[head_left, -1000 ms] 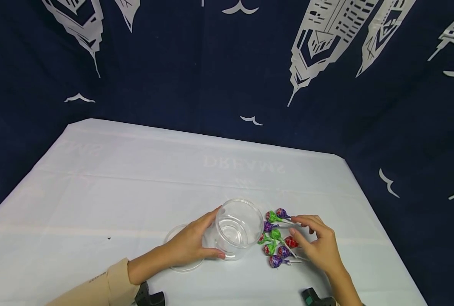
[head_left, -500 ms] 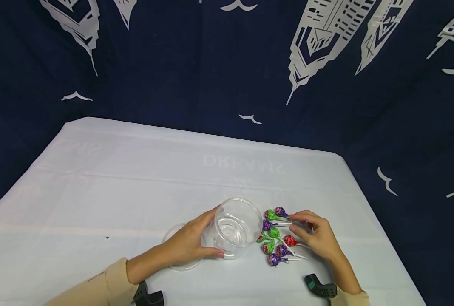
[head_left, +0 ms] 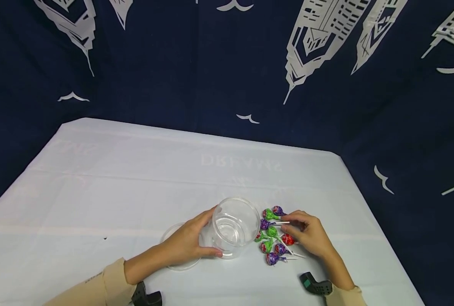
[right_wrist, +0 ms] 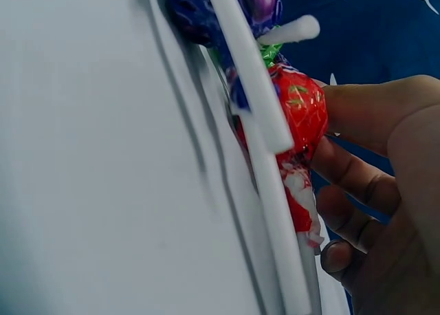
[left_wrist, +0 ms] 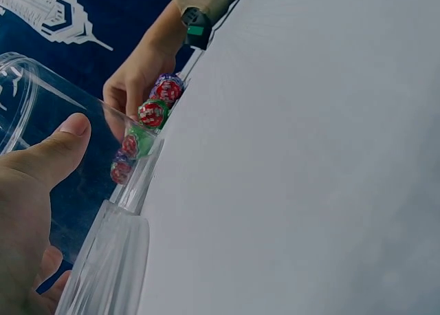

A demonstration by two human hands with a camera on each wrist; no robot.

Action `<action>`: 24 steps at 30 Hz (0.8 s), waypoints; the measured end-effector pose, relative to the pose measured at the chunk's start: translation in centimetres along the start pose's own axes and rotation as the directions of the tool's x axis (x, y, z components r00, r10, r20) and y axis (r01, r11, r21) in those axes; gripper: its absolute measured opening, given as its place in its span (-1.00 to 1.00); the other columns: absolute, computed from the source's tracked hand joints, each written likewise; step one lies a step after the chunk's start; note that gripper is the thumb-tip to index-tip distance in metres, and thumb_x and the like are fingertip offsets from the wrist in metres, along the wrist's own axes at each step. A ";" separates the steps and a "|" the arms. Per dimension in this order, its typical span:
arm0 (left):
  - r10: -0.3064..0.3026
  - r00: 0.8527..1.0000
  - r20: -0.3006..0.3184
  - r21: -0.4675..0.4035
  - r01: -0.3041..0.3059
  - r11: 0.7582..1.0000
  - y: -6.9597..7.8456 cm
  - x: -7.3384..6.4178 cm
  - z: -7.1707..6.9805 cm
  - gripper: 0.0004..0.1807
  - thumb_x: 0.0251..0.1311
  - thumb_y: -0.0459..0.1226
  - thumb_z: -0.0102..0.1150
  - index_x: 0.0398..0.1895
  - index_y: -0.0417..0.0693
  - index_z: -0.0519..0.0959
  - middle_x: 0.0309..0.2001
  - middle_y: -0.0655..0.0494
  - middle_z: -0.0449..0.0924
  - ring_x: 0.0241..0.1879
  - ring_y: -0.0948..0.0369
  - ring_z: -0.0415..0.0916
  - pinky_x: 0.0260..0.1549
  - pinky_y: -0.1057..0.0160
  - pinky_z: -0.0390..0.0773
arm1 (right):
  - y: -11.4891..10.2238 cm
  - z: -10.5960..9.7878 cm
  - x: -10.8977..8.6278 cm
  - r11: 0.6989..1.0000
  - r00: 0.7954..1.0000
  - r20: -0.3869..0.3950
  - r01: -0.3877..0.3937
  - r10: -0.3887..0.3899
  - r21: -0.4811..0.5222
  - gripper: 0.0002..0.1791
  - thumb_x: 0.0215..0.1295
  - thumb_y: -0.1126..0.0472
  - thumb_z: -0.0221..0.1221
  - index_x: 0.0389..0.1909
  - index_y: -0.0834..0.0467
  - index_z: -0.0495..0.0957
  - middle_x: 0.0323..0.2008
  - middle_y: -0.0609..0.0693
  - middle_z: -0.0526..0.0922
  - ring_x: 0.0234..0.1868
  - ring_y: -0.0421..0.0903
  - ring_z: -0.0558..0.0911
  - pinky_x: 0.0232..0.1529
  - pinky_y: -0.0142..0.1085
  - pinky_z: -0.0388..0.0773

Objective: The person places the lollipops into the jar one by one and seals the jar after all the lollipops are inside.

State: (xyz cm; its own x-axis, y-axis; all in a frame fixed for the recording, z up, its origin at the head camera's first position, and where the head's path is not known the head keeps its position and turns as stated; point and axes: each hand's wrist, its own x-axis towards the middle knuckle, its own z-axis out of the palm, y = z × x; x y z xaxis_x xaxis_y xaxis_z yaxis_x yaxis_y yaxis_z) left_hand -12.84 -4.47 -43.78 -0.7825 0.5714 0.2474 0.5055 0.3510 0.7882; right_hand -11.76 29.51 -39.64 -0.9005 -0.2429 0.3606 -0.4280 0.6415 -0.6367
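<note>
My left hand [head_left: 185,243] grips a clear plastic jar [head_left: 236,223], thumb on the near side and fingers round the far side. Its round mouth tilts up, and nothing shows inside. Just right of the jar, several wrapped lollipops lie in a loose pile, among them a green one [head_left: 272,232], a purple one [head_left: 272,258] and a red one [head_left: 288,239]. Over their sticks reaches my right hand [head_left: 311,233], its thumb and forefinger apart on either side of a white stick [head_left: 282,222]. In the right wrist view a red lollipop [right_wrist: 299,112] partly hides the fingertips.
A clear round lid [head_left: 172,231] lies flat on the white-covered table [head_left: 135,199], partly under my left hand and wrist. Behind the table hangs a dark blue cloth [head_left: 173,63] with white building prints. A tiny dark speck [head_left: 105,238] lies at the left.
My right hand has moved left, its fingertips now closer in over the lollipop sticks. The left hand and jar keep their place; the head view has shifted slightly.
</note>
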 end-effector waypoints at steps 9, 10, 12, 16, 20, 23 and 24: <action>0.007 1.000 -0.001 -0.009 -0.007 1.000 0.0 -0.1 -0.1 0.16 -0.10 0.04 0.55 0.55 0.02 0.08 0.44 0.07 0.25 0.39 0.07 0.24 0.31 -0.05 0.30 | -0.1 0.3 0.0 0.998 0.999 -0.008 0.033 -0.034 -0.050 -0.82 -0.04 0.56 0.40 -0.44 0.27 0.69 -0.44 0.04 0.67 -0.44 -0.21 0.48 -0.47 -0.30 0.42; 0.006 1.000 0.000 -0.007 -0.006 1.000 0.0 -0.1 0.0 0.16 -0.10 0.04 0.55 0.55 0.02 0.08 0.44 0.07 0.25 0.39 0.07 0.24 0.31 -0.05 0.30 | -0.1 0.3 0.0 0.998 0.999 -0.010 0.033 -0.034 -0.054 -0.82 -0.04 0.56 0.40 -0.45 0.26 0.69 -0.45 0.03 0.67 -0.46 -0.22 0.46 -0.49 -0.30 0.41; 0.003 1.000 0.003 -0.008 -0.003 1.000 0.0 0.0 0.0 0.17 -0.10 0.02 0.56 0.55 0.01 0.08 0.44 0.06 0.24 0.39 0.07 0.24 0.31 -0.05 0.30 | -0.3 0.3 -0.1 0.998 1.000 -0.011 0.028 -0.029 -0.059 -0.82 -0.03 0.56 0.40 -0.47 0.25 0.68 -0.47 0.02 0.66 -0.48 -0.23 0.44 -0.50 -0.30 0.39; 0.003 1.000 0.003 -0.011 -0.003 1.000 0.1 0.0 0.0 0.17 -0.11 -0.01 0.57 0.55 -0.01 0.09 0.45 0.04 0.24 0.38 0.06 0.25 0.30 -0.05 0.32 | 0.7 0.7 -0.2 0.998 1.000 -0.006 0.009 -0.010 -0.067 -0.81 0.00 0.55 0.39 -0.49 0.21 0.67 -0.47 -0.03 0.64 -0.47 -0.24 0.44 -0.49 -0.33 0.39; 0.005 1.000 0.002 -0.011 -0.005 1.000 0.1 -0.1 0.0 0.16 -0.11 -0.01 0.57 0.54 -0.02 0.10 0.45 0.04 0.25 0.38 0.06 0.26 0.28 -0.04 0.34 | 2.8 1.1 -0.5 0.997 1.000 0.005 0.001 -0.001 -0.081 -0.79 0.05 0.52 0.38 -0.47 0.14 0.66 -0.46 -0.11 0.62 -0.45 -0.27 0.43 -0.47 -0.35 0.38; 0.003 1.000 0.004 -0.009 -0.003 1.000 0.1 -0.1 -0.1 0.16 -0.11 0.01 0.57 0.55 -0.02 0.09 0.44 0.05 0.25 0.38 0.07 0.26 0.29 -0.04 0.33 | 3.6 1.1 -0.5 0.997 1.000 0.006 0.016 -0.016 -0.079 -0.78 0.09 0.48 0.38 -0.46 0.08 0.65 -0.48 -0.18 0.57 -0.48 -0.28 0.39 -0.51 -0.39 0.33; 0.003 1.000 0.005 -0.010 -0.002 1.000 0.1 -0.1 -0.1 0.16 -0.10 0.01 0.57 0.55 -0.01 0.09 0.44 0.05 0.25 0.38 0.07 0.25 0.29 -0.04 0.33 | 3.6 1.1 -0.5 0.997 1.000 0.004 0.024 -0.023 -0.078 -0.77 0.10 0.47 0.38 -0.46 0.07 0.64 -0.48 -0.19 0.56 -0.50 -0.28 0.38 -0.52 -0.41 0.32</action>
State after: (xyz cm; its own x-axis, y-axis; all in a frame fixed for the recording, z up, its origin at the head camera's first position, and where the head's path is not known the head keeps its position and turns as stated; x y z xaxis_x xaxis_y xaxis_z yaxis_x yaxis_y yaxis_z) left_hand -12.71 -4.54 -43.66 -0.7795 0.5757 0.2467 0.5039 0.3425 0.7930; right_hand -12.97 31.16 -42.89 -0.8905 -0.2607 0.3728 -0.4419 0.6901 -0.5731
